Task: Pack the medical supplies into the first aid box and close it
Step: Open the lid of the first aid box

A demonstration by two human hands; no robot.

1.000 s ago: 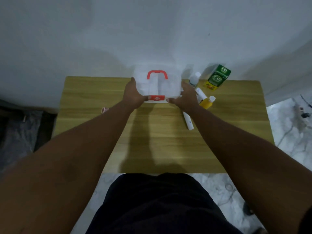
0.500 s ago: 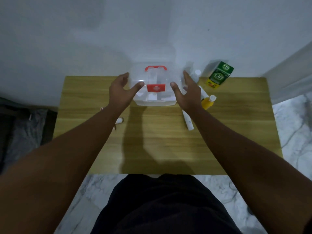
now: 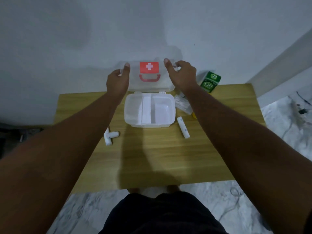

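Note:
The white first aid box (image 3: 172, 110) stands open at the back of the wooden table (image 3: 152, 157); its divided tray holds nothing. Its clear lid (image 3: 149, 67), with a red cross label and red handle, is tipped up toward the wall. My left hand (image 3: 117, 81) grips the lid's left edge and my right hand (image 3: 182, 75) grips its right upper corner. Two white bandage rolls (image 3: 109, 136) lie crossed left of the box, and another roll (image 3: 183, 127) lies to its right. Beside the right forearm are white packets (image 3: 182, 103) and a green carton (image 3: 210, 81).
A yellow bottle (image 3: 194, 115) is mostly hidden behind my right forearm. The wall runs directly behind the box and lid. Marble floor with some cables (image 3: 302, 108) lies right of the table. My dark shorts show at the bottom.
The closed box was unlatched, and both hands have swung the lid up and back to the wall. The view has tilted, so the rolls on the left now show.

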